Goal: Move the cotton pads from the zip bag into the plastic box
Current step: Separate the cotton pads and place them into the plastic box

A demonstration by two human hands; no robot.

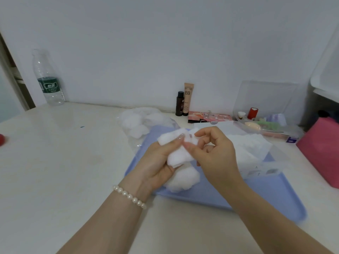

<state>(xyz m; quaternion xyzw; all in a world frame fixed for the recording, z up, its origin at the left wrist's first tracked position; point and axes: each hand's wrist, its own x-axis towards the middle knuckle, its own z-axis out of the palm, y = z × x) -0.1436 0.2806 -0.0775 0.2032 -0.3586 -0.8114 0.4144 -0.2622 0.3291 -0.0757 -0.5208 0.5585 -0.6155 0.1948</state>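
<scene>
While both hands, left [157,162] and right [212,151], pinch cotton pads [176,153], the stack slants up-left.

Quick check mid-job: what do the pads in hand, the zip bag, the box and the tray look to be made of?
Cotton pads: soft, matte white fibre with fluffy edges, likely cotton.
Zip bag: thin, clear, crinkled plastic film; the pads inside show through.
Plastic box: clear, rigid, glossy plastic, it seems.
Tray: smooth pale-blue plastic, probably.
</scene>
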